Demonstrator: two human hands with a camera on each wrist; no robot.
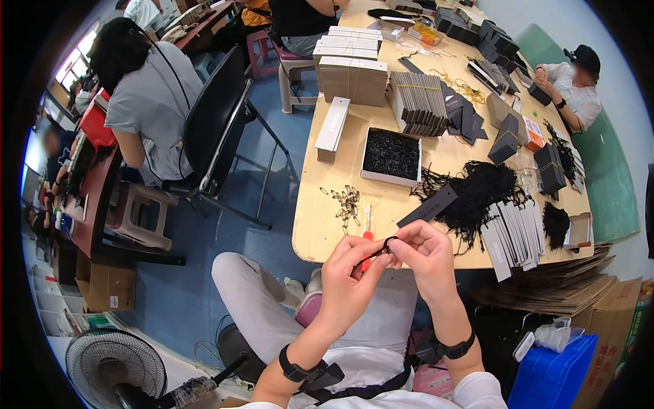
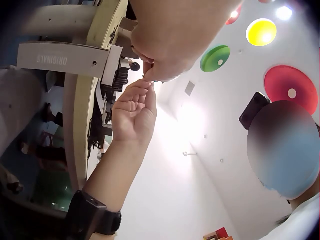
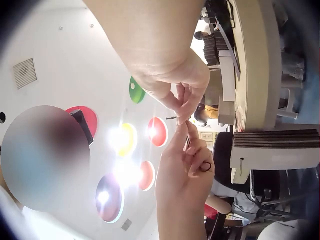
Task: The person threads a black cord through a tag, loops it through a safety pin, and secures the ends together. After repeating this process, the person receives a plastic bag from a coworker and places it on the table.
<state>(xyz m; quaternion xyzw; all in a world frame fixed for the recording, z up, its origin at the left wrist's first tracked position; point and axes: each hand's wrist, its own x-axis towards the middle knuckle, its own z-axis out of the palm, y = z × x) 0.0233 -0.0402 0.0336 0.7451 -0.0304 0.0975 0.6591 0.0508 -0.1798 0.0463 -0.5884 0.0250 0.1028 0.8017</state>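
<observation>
Both hands meet over my lap at the table's front edge in the head view. A thin black cord (image 1: 372,257) runs between them and makes a small loop at the fingertips. My left hand (image 1: 349,276) pinches the cord between thumb and fingers, while my right hand (image 1: 428,262) pinches it at the loop. From the right wrist view, a bit of black cord (image 3: 171,118) sticks out where the fingertips meet, and another loop shows by the left hand's curled fingers (image 3: 196,159). Partly hidden behind the left hand is a red-handled tool (image 1: 368,236).
Loose pins (image 1: 344,203) lie on the table (image 1: 310,225) beside a white box (image 1: 390,178) of small black pieces. To the right are a heap of black cords (image 1: 477,194), a dark tag (image 1: 428,206) and fanned white tags (image 1: 512,235). Banded card stacks (image 1: 354,82) stand farther back.
</observation>
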